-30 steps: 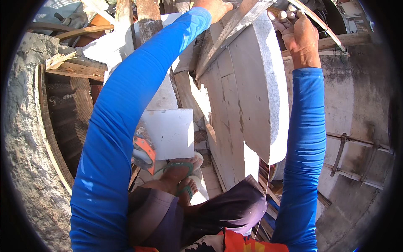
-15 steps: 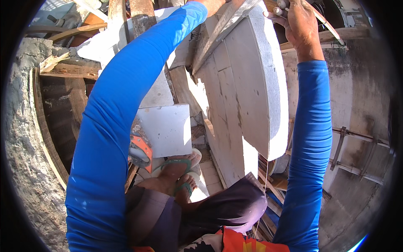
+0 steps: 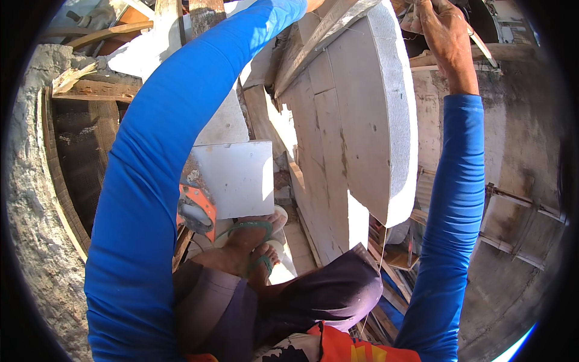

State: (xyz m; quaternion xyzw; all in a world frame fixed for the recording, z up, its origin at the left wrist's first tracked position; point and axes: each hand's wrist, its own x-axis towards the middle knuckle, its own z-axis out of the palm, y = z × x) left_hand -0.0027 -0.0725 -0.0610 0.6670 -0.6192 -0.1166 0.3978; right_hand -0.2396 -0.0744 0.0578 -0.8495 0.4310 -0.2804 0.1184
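My right hand [image 3: 446,45] is at the top, beyond the right face of a wall of pale grey blocks [image 3: 356,102]. Its fingers are bent around something small and greyish, too unclear to name. Only a sliver of my left hand [image 3: 313,5] shows at the top edge, its fingers out of view. Close to it a long wooden batten [image 3: 325,43] slants against the wall. A thin string [image 3: 381,256] hangs below the wall's lower corner, near my knee.
An orange-handled hand tool [image 3: 202,211] lies left of my feet, beside a white block [image 3: 234,181]. A rough plastered wall [image 3: 30,181] stands at the left. Scrap timber [image 3: 392,283] lies below right, and a metal frame [image 3: 518,205] is at the right wall.
My right hand has shifted right and slightly away from the block wall's edge. The left hand has slid further out at the top. The whole view has tilted slightly.
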